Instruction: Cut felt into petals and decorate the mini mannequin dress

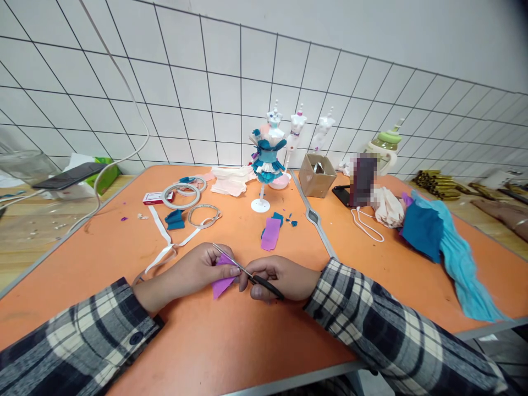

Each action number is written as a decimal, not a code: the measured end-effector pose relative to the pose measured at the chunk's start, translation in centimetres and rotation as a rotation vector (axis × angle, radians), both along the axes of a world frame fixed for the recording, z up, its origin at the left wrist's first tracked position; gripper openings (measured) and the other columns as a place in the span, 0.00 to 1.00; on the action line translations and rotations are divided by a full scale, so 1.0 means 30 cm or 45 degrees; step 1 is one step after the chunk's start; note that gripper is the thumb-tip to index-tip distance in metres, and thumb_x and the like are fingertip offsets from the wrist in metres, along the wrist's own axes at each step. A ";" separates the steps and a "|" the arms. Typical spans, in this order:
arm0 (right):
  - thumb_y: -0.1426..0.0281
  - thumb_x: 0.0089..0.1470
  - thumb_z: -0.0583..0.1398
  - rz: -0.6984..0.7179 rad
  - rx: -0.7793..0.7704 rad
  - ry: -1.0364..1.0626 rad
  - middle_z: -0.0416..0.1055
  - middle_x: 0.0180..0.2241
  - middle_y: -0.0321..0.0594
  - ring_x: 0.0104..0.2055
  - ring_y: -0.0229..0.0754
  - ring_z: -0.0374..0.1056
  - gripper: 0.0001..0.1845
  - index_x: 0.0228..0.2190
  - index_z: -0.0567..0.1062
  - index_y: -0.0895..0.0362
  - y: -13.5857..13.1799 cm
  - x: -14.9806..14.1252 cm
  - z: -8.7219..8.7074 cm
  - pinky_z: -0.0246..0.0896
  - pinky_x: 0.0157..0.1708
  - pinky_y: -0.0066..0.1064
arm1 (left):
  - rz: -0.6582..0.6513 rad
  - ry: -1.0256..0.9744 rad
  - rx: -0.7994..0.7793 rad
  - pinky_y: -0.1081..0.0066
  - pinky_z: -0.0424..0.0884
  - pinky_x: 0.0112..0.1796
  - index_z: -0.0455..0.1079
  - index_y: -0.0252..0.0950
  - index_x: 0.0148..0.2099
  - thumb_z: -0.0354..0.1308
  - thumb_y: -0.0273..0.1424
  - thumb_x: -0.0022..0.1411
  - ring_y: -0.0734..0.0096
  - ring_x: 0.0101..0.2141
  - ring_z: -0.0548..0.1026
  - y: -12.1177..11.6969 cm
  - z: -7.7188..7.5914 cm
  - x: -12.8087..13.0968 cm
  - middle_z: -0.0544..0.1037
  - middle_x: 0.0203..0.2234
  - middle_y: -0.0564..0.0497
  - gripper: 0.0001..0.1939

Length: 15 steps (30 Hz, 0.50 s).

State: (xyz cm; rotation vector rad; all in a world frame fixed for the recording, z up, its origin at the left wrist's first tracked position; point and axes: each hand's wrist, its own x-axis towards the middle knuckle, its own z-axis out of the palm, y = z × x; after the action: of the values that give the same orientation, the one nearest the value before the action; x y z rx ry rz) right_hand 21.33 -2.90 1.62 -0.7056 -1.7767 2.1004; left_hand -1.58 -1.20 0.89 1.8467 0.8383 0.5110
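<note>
My left hand (202, 269) pinches a piece of purple crepe paper (223, 287) above the front of the orange table (198, 352). In my right hand (280, 275) is a pair of scissors (266, 285) with dark handles, its blades reaching left across the purple piece. Whether the blades are parted I cannot tell. Just beyond my hands lies a purple strip (270, 234) on top of a teal piece, with small teal scraps (293, 223) to its right. Behind them a small white dress form (274, 132) on a stand wears a ruffled teal, white and pink dress (269, 157).
Rolls of tape (181, 193), a red-and-white box (158, 198) and white ribbon (160, 225) lie at left. Two more dress forms (297, 129) and a cardboard box (317, 176) stand behind. At right are a phone on a stand (363, 181) and teal and blue crepe paper (457, 247).
</note>
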 end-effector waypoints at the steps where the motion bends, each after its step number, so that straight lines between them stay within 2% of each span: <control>1: 0.48 0.43 0.67 0.006 -0.006 -0.003 0.60 0.20 0.26 0.20 0.29 0.56 0.28 0.34 0.71 0.58 0.000 0.000 -0.001 0.51 0.21 0.23 | -0.001 -0.001 -0.015 0.79 0.63 0.25 0.77 0.35 0.31 0.60 0.37 0.62 0.76 0.23 0.69 0.000 0.001 0.002 0.75 0.22 0.54 0.12; 6: 0.50 0.43 0.68 -0.003 -0.030 -0.042 0.60 0.20 0.26 0.20 0.28 0.54 0.27 0.34 0.72 0.59 -0.001 0.002 -0.005 0.51 0.21 0.23 | 0.025 -0.035 -0.119 0.79 0.63 0.25 0.74 0.34 0.30 0.63 0.37 0.59 0.76 0.23 0.69 -0.005 0.000 0.009 0.76 0.21 0.55 0.11; 15: 0.52 0.41 0.69 -0.003 -0.053 -0.043 0.62 0.22 0.28 0.21 0.28 0.55 0.26 0.34 0.72 0.59 0.000 -0.002 -0.011 0.52 0.21 0.23 | -0.049 -0.056 -0.154 0.79 0.66 0.27 0.75 0.34 0.32 0.62 0.37 0.60 0.75 0.26 0.74 -0.007 0.002 0.017 0.80 0.25 0.53 0.11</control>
State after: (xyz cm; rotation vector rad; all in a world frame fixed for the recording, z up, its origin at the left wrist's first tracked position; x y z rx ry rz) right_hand 21.28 -2.90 1.30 -0.7587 -1.7531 2.1420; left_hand -1.06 -1.40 0.96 1.7315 0.7860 0.4652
